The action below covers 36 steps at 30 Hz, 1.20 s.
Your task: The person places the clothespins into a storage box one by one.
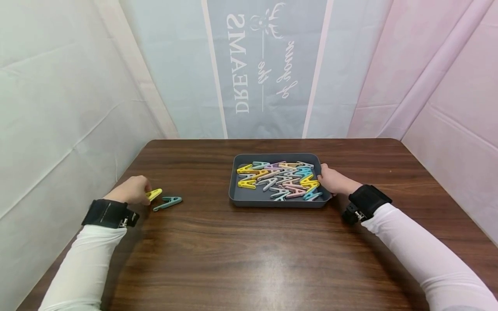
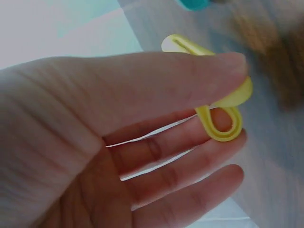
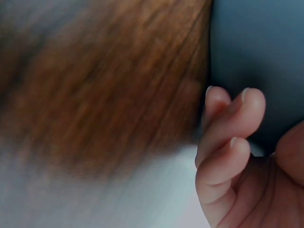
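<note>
Between the thumb and fingers of my left hand (image 1: 133, 190) is a yellow clothespin (image 1: 154, 195), pinched at the table's left side. The left wrist view shows the yellow clothespin (image 2: 222, 124) partly covered by the thumb. Close by on the table lies a teal clothespin (image 1: 168, 202). My right hand (image 1: 337, 180) grips the right wall of a dark grey tray (image 1: 278, 204), with curled fingers (image 3: 225, 164) against it in the right wrist view. Inside the tray lie several clothespins (image 1: 288, 177) in yellow, grey, pink, blue and other colours.
The brown wooden table (image 1: 241, 250) reaches back to a hanging grey-blue cloth (image 1: 268, 125) with white print. Pale cloth walls (image 1: 70, 108) stand along the left and right sides.
</note>
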Each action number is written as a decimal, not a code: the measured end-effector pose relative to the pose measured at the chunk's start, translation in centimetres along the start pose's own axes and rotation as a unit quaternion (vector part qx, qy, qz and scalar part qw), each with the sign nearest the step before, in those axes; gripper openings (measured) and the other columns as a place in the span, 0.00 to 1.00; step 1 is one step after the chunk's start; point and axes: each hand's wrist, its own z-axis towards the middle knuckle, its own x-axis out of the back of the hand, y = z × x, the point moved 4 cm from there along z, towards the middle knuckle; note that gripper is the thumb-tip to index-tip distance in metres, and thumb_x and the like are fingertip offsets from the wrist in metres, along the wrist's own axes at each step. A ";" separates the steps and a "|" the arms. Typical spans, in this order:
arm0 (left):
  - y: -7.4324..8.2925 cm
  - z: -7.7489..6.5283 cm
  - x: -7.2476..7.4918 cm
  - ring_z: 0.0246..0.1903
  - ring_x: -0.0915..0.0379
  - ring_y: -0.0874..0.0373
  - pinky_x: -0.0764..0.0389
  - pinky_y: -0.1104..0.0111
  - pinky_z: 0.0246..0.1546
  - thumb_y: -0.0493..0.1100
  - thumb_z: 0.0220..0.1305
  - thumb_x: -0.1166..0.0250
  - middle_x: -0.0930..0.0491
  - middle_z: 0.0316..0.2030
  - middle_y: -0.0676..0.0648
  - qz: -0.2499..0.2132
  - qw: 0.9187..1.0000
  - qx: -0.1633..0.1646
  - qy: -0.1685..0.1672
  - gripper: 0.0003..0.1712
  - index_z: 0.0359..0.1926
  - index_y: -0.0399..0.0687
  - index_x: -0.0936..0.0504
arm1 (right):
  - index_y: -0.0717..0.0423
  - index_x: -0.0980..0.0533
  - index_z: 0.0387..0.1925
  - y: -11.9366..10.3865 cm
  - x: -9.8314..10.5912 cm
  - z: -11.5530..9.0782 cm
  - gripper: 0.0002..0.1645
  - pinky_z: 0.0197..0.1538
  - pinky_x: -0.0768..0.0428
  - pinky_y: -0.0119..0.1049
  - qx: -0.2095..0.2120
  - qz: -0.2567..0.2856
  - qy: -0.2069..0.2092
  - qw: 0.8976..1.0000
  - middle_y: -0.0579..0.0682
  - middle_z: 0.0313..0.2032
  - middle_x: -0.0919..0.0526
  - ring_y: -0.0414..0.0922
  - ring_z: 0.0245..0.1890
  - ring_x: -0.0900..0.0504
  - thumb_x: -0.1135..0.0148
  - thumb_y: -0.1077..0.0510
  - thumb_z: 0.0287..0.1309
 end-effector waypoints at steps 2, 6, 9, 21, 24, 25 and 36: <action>0.4 0.3 0.5 0.27 0.28 0.50 0.25 0.56 0.31 0.30 0.44 0.26 0.22 0.27 0.42 -0.005 1.000 -0.008 0.022 0.13 0.32 0.28 0.19 | 0.80 0.58 0.63 0.1 0.0 0.0 0.30 0.21 0.27 0.37 0.003 0.002 0.002 1.000 0.60 0.27 0.29 0.45 0.15 0.28 0.62 0.62 0.74; 1.9 1.1 1.4 0.30 0.27 0.48 0.25 0.53 0.35 0.32 0.47 0.26 0.21 0.30 0.39 -0.011 0.998 -0.029 0.062 0.16 0.36 0.26 0.20 | 0.80 0.58 0.64 0.1 0.0 0.0 0.31 0.21 0.27 0.37 0.002 0.003 0.003 1.000 0.61 0.27 0.29 0.45 0.15 0.28 0.62 0.61 0.74; 3.5 1.9 1.8 0.31 0.26 0.48 0.25 0.53 0.35 0.33 0.50 0.27 0.20 0.32 0.39 -0.016 0.996 -0.043 0.082 0.16 0.39 0.28 0.19 | 0.80 0.58 0.64 0.2 -0.1 0.1 0.31 0.21 0.27 0.36 -0.001 -0.002 0.004 1.000 0.61 0.28 0.29 0.45 0.15 0.28 0.61 0.62 0.74; 12.1 5.2 1.7 0.34 0.25 0.51 0.24 0.56 0.38 0.36 0.54 0.27 0.19 0.35 0.42 -0.017 0.983 -0.145 0.114 0.14 0.41 0.35 0.18 | 0.80 0.59 0.64 0.2 0.0 0.0 0.31 0.21 0.27 0.37 -0.007 -0.002 0.003 1.000 0.60 0.26 0.29 0.46 0.15 0.28 0.62 0.61 0.74; 14.3 5.8 1.4 0.35 0.25 0.51 0.24 0.57 0.40 0.38 0.55 0.26 0.19 0.36 0.43 -0.004 0.977 -0.174 0.122 0.16 0.44 0.36 0.17 | 0.80 0.59 0.65 0.0 0.1 -0.1 0.32 0.21 0.27 0.36 -0.007 -0.004 0.006 1.000 0.59 0.26 0.29 0.45 0.15 0.28 0.61 0.61 0.74; 15.1 5.9 1.3 0.36 0.25 0.50 0.24 0.58 0.40 0.38 0.55 0.26 0.19 0.37 0.44 -0.002 0.976 -0.182 0.122 0.17 0.45 0.37 0.17 | 0.80 0.59 0.65 -0.1 0.1 -0.1 0.32 0.21 0.27 0.36 -0.004 -0.005 0.005 1.000 0.60 0.26 0.29 0.45 0.14 0.29 0.61 0.61 0.74; 21.0 7.3 -1.7 0.40 0.27 0.56 0.25 0.61 0.44 0.42 0.57 0.27 0.20 0.43 0.47 0.031 0.962 -0.268 0.049 0.19 0.49 0.41 0.17 | 0.81 0.60 0.64 -0.4 0.1 -0.3 0.31 0.20 0.28 0.37 0.001 -0.006 -0.001 1.000 0.59 0.24 0.28 0.45 0.13 0.29 0.64 0.62 0.74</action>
